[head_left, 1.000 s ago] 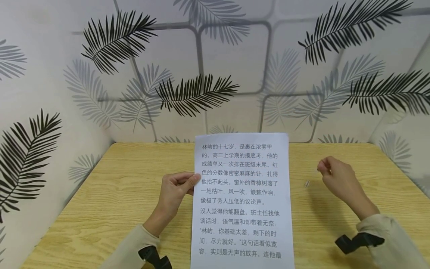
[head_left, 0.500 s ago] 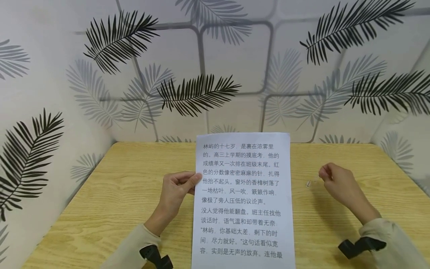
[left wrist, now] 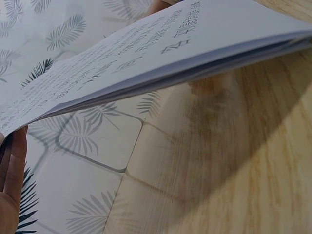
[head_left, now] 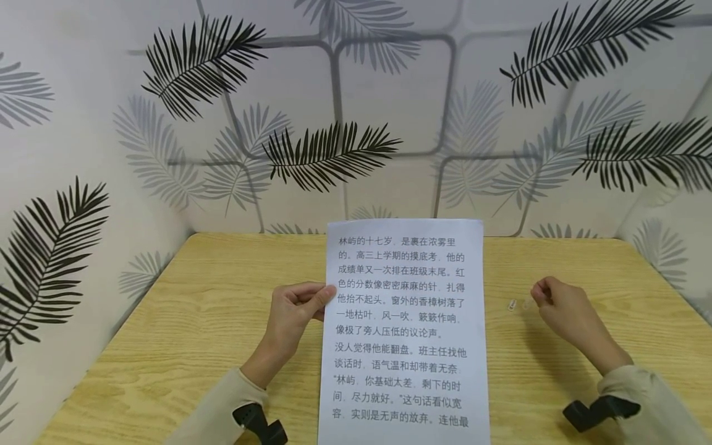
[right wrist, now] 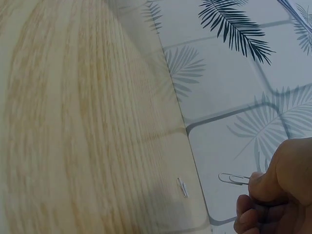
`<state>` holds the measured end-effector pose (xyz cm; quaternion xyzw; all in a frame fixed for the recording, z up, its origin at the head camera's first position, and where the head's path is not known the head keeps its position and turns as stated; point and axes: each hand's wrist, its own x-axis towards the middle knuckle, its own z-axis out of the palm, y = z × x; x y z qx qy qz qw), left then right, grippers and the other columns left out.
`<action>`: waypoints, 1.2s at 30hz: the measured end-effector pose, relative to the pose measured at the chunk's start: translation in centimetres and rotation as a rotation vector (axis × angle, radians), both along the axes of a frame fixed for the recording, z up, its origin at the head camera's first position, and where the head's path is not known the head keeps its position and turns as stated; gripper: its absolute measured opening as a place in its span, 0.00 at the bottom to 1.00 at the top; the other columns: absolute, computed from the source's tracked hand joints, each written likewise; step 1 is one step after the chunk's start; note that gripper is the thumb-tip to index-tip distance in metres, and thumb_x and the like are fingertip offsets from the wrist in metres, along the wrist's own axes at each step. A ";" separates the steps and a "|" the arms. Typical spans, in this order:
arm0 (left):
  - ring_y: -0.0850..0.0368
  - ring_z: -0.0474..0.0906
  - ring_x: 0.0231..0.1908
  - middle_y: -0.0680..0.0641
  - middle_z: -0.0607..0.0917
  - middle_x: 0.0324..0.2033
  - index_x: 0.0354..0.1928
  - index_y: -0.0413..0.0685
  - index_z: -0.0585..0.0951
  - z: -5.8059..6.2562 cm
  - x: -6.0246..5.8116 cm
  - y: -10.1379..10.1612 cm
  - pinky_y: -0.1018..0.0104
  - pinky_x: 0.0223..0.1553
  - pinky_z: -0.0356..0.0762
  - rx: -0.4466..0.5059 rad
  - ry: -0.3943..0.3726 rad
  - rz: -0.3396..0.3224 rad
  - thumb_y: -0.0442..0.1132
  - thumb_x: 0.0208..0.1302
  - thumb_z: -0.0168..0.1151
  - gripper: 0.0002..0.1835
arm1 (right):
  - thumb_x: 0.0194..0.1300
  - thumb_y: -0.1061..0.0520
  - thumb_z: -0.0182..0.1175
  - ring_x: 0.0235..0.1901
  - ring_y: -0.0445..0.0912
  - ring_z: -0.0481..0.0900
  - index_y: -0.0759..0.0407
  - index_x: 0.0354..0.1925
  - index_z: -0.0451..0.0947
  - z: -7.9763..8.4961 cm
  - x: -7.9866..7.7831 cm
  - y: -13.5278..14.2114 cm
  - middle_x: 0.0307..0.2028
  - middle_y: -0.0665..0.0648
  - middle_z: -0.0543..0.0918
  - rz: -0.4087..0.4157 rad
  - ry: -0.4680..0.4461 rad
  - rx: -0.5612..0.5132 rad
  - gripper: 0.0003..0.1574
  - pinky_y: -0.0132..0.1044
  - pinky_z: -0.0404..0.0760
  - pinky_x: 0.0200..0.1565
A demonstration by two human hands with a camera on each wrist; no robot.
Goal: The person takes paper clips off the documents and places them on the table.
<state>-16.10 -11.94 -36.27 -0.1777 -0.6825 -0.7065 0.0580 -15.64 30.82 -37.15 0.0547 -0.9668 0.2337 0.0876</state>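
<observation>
In the head view my left hand (head_left: 295,315) grips a stack of printed paper sheets (head_left: 406,334) by its left edge, thumb in front and fingers behind. The sheets stand up off the table, their edges layered in the left wrist view, where part of the left hand (left wrist: 12,180) shows at the far left. To the right of the paper my right hand (head_left: 570,315) pinches a silver paper clip (right wrist: 234,179) between thumb and forefinger, its looped end sticking out. On the tabletop, left of that hand, lies what looks like another paper clip (head_left: 512,305).
The light wood-grain table (head_left: 194,334) reaches back to a wall (head_left: 389,93) with a leaf pattern. Beige sleeves cover both forearms, and a black wrist camera (head_left: 601,411) sits on the right one.
My right hand has come down and slightly nearer, and the paper clip at its fingertips shows more plainly. The left hand and the paper hold their place; the head view has shifted a little.
</observation>
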 end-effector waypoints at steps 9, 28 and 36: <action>0.60 0.84 0.22 0.51 0.89 0.26 0.41 0.21 0.81 -0.1 -0.1 0.0 0.68 0.27 0.84 0.001 -0.005 -0.004 0.30 0.63 0.63 0.13 | 0.68 0.65 0.47 0.24 0.47 0.67 0.72 0.36 0.71 -0.6 -0.2 0.4 0.26 0.60 0.75 -0.009 -0.015 0.017 0.09 0.35 0.67 0.25; 0.60 0.84 0.21 0.52 0.88 0.26 0.41 0.20 0.81 -0.1 -0.1 0.0 0.68 0.26 0.84 0.007 -0.012 -0.003 0.29 0.63 0.63 0.13 | 0.68 0.64 0.50 0.22 0.46 0.68 0.71 0.37 0.72 -1.9 -0.7 1.3 0.26 0.60 0.77 -0.024 0.019 0.004 0.09 0.34 0.65 0.22; 0.60 0.84 0.22 0.54 0.88 0.26 0.42 0.21 0.80 -0.2 -0.1 0.1 0.69 0.27 0.84 0.012 -0.046 0.007 0.30 0.63 0.62 0.13 | 0.78 0.53 0.42 0.23 0.43 0.76 0.69 0.40 0.75 0.2 1.8 -3.3 0.28 0.57 0.80 0.170 0.016 -0.357 0.23 0.34 0.76 0.23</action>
